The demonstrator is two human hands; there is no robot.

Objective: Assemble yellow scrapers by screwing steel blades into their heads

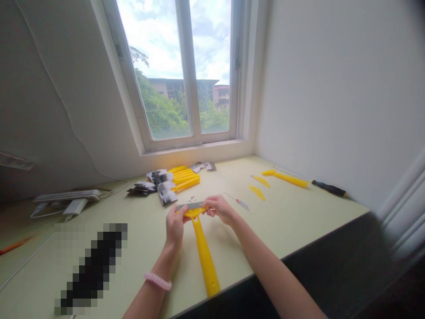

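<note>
Between my two hands is a yellow scraper with a grey metal blade across its head, its long handle pointing toward the table's front edge. My left hand grips the left end of the head, thumb against the blade. At the right end, my right hand pinches the head and blade with bent fingers. Just beyond the blade lie several tiny metal pieces, too small to name. A small screwdriver with a clear and red handle rests right of my right hand.
Several yellow-handled scrapers with black-and-white sleeves are piled by the window. Two yellow curved pieces, a yellow handle and a black-handled screwdriver lie at right. A power strip sits at left, near a pixelated dark object.
</note>
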